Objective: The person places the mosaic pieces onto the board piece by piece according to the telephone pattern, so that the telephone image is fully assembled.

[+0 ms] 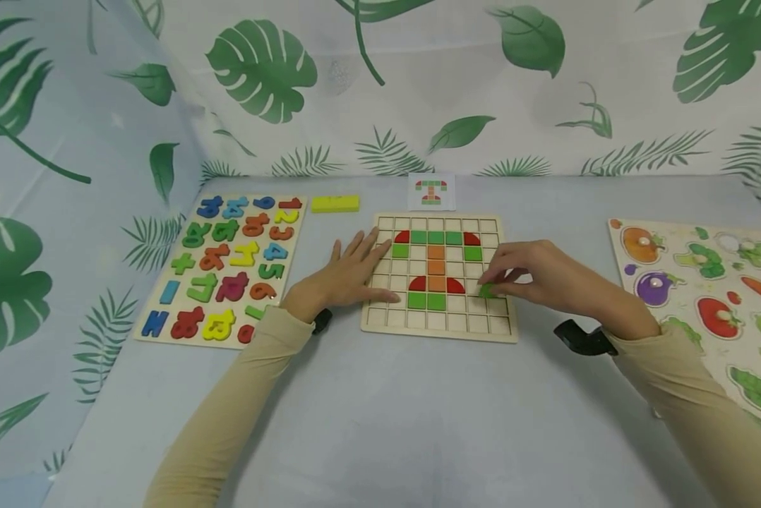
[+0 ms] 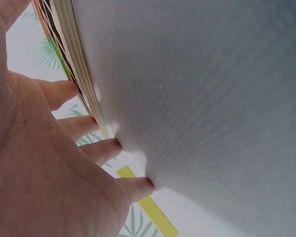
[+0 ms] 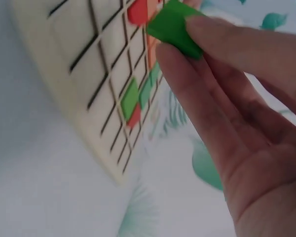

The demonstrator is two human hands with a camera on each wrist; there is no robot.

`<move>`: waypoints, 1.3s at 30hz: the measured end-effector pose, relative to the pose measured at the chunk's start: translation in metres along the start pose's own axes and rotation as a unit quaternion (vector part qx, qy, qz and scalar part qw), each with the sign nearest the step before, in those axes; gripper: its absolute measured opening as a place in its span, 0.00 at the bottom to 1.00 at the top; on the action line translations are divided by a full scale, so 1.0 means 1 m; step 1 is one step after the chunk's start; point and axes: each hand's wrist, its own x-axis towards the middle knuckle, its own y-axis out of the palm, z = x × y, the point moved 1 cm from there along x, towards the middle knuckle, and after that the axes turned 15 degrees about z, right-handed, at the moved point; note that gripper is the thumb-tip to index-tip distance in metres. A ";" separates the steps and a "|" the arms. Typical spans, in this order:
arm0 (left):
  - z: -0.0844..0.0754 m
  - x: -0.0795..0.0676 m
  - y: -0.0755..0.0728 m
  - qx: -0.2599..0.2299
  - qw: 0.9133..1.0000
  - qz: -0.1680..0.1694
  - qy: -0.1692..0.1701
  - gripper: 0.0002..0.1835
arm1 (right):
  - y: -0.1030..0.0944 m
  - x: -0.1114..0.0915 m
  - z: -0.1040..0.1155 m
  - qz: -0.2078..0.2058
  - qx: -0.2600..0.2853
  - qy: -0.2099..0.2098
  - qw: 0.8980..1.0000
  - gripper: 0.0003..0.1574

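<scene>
My right hand [image 1: 525, 271] pinches a green square tile [image 3: 172, 27] between thumb and fingers, over the right side of the wooden grid board [image 1: 380, 317]. With fingers spread, my left hand [image 1: 345, 271] rests at the board's left edge. Green, orange and red pieces lie in the board's cells: a green row with red [image 1: 472, 239] rounded ends on top, an orange column [image 1: 436, 267] below, then red rounded pieces and two green tiles [image 1: 416, 300]. Behind the board, a pattern card [image 1: 431, 192] shows a similar coloured figure.
A number puzzle board [image 1: 228, 268] lies on the left, with a yellow block [image 1: 334, 204] near its far corner. To the right is a vegetable puzzle board [image 1: 666, 282], partly under the right forearm. A leaf-patterned cloth [image 1: 418, 85] rises behind the table.
</scene>
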 end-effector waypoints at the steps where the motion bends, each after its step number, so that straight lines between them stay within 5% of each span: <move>1: 0.000 0.000 0.000 0.000 1.000 0.000 0.000 0.58 | 0.001 0.004 0.002 -0.006 0.002 -0.002 1.000 0.16; 14: -0.001 0.002 -0.001 -0.006 1.000 0.001 0.003 0.58 | 0.028 0.026 0.004 -0.010 0.063 0.019 0.998 0.12; 27: -0.003 -0.001 -0.003 -0.002 1.000 0.000 0.002 0.58 | 0.034 0.030 0.006 0.001 0.071 0.025 0.997 0.11; 39: -0.002 0.001 -0.001 0.002 1.000 -0.002 0.002 0.58 | 0.039 0.034 0.016 -0.001 -0.016 0.009 1.000 0.12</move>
